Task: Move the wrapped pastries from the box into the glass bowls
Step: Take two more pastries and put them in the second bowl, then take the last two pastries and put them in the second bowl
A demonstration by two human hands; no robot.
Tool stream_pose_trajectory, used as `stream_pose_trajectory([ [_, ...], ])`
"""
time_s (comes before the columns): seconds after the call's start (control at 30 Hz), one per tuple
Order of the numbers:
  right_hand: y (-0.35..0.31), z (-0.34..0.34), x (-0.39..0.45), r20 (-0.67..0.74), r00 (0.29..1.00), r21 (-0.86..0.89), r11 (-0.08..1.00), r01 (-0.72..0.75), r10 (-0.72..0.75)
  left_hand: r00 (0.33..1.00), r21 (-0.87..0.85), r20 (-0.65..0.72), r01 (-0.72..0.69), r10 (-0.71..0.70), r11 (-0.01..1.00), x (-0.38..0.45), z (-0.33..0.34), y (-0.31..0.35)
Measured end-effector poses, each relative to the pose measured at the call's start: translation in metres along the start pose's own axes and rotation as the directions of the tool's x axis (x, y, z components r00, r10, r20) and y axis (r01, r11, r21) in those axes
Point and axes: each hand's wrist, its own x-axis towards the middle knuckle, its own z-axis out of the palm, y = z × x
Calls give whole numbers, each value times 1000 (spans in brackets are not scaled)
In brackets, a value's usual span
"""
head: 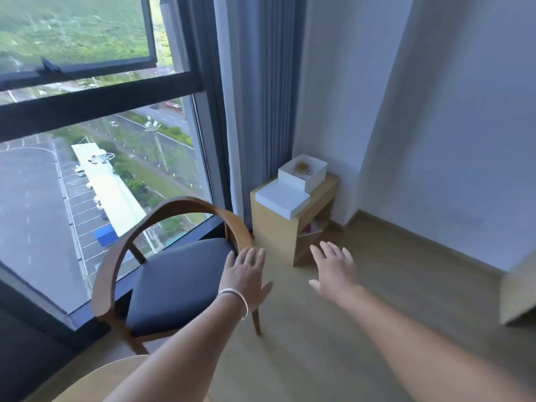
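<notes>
A white open box (314, 177) stands on a small wooden side cabinet (275, 227) in the room's corner, with something golden (302, 167) showing inside it. Its flat white lid (282, 200) lies beside it on the cabinet top. Both my arms stretch forward above the floor, well short of the cabinet. My left hand (246, 275), with a silver bangle on the wrist, hovers with straight fingers near the chair's edge and holds nothing. My right hand (333, 271) is spread open and empty too. No glass bowls are in view.
A wooden chair with a curved back and dark seat (177, 282) stands at the left by a tall window (95, 175). Grey curtains (261, 97) hang beside the cabinet. A round pale table edge (95, 378) shows at the bottom left, and a pale furniture corner (519, 297) at the right.
</notes>
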Motion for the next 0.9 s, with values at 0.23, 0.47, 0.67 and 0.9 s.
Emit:
stream_pose_trajectory([
  [0.23, 124, 3, -14, -6, 974, -25, 974, -226, 226, 979, 11, -10, -203, 204, 979, 81, 0, 101],
  [0.47, 207, 0, -9, -8, 941, 19, 940, -339, 340, 951, 10, -57, -305, 305, 952, 147, -6, 170],
  [0.67, 251, 0, 18, -19, 920, 41, 920, -390, 391, 937, 13, -46, -345, 345, 939, 204, -4, 201],
  [0.9, 298, 12, 77, -10, 908, 38, 908, -417, 418, 930, 27, 12, -369, 369, 929, 301, 21, 217],
])
